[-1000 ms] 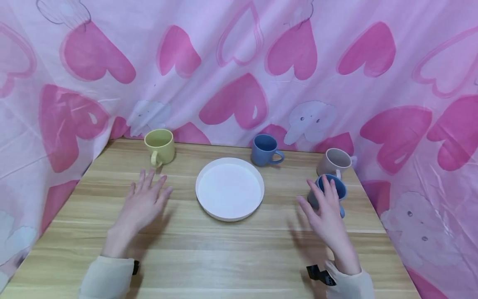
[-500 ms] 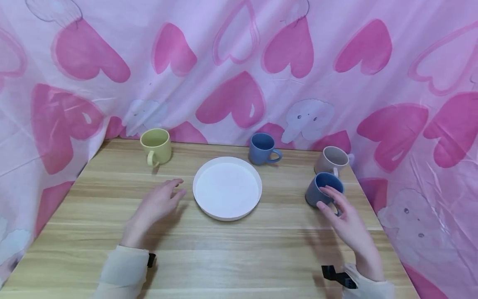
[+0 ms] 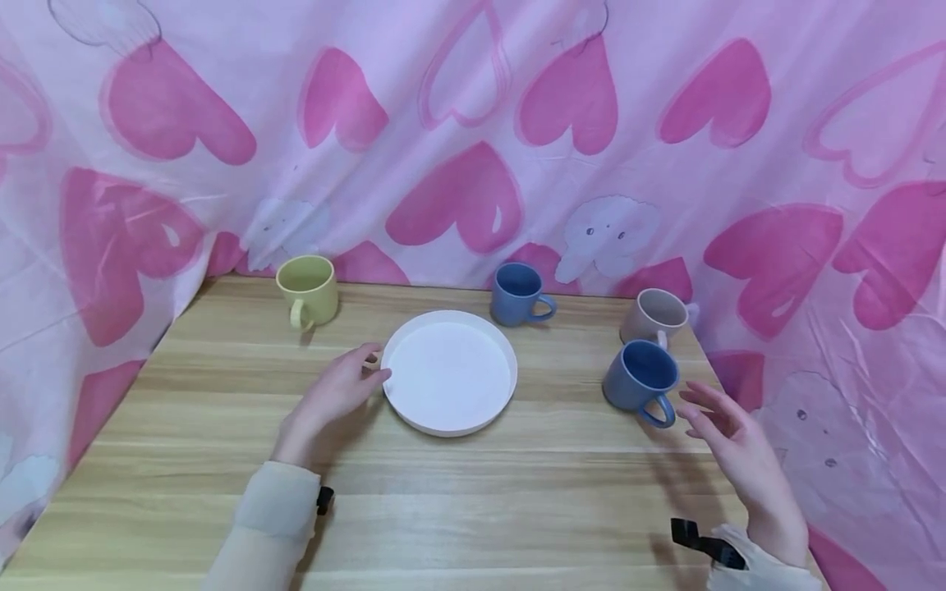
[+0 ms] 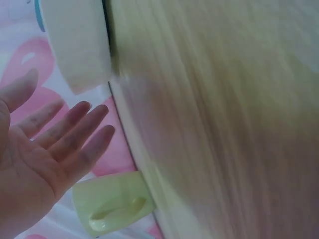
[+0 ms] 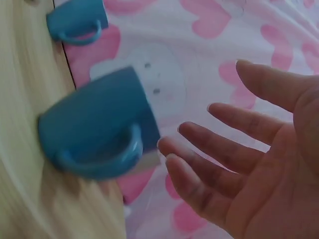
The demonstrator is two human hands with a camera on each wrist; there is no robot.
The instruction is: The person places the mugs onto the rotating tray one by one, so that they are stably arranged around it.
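Note:
A round white tray (image 3: 451, 373) with a low rim lies in the middle of the wooden table. At its left rim is my left hand (image 3: 336, 394), thumb and fingers apart around the edge in the head view; in the left wrist view that hand (image 4: 50, 149) has relaxed, spread fingers. My right hand (image 3: 746, 460) hovers just right of the front blue mug (image 3: 637, 379), whose handle points toward the fingers. The right wrist view shows the same blue mug (image 5: 99, 124) upright, with the loosely bent fingers of the right hand (image 5: 239, 164) apart from it and holding nothing.
A yellow-green mug (image 3: 309, 291) stands at the back left, its handle facing forward. Behind the tray is a second blue mug (image 3: 515, 297). A greyish-pink mug (image 3: 654, 316) sits right behind the front blue mug. A pink heart-print cloth (image 3: 458, 74) hangs around the table's back and sides.
My left hand has moved right, from near the yellow-green mug to the tray's rim. My right hand has drawn right and toward me, from over the front blue mug to beside its handle.

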